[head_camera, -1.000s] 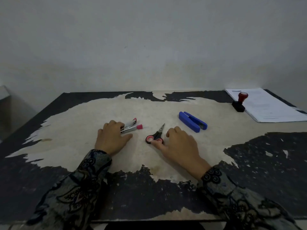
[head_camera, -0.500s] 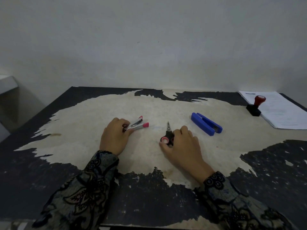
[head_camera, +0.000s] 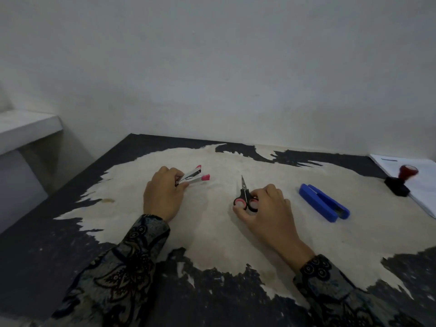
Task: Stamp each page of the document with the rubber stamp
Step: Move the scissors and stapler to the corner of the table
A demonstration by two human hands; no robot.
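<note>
Left hand (head_camera: 162,197) lies on the tabletop (head_camera: 212,232) with fingers curled round the hinge end of a small silver stapler (head_camera: 192,177) with pink tips, whose two arms fan apart pointing right and away. Right hand (head_camera: 266,211) rests palm down, thumb and fingers pinching the black-and-pink loops of small scissors (head_camera: 245,195), blades closed and pointing away from the person. Both sleeves are dark with a floral pattern. Blue stapler (head_camera: 323,205) lies flat on the tabletop to the right of the right hand, apart from it, angled with its open mouth toward the near right. Stamp (head_camera: 401,181), black base with red knob handle, stands tilted at the far right edge, its base at the left edge of the document (head_camera: 424,185); whether it sits on the paper or just beside it is hard to tell. Document is a white stack at the far right corner, partly cut off by the frame edge, with a short dark mark near its top. Neither hand is near stamp or document. Tabletop surface is dark with a large pale worn patch in the middle, set against a plain white wall (head_camera: 212,67). White ledge (head_camera: 26,128) at far left.
</note>
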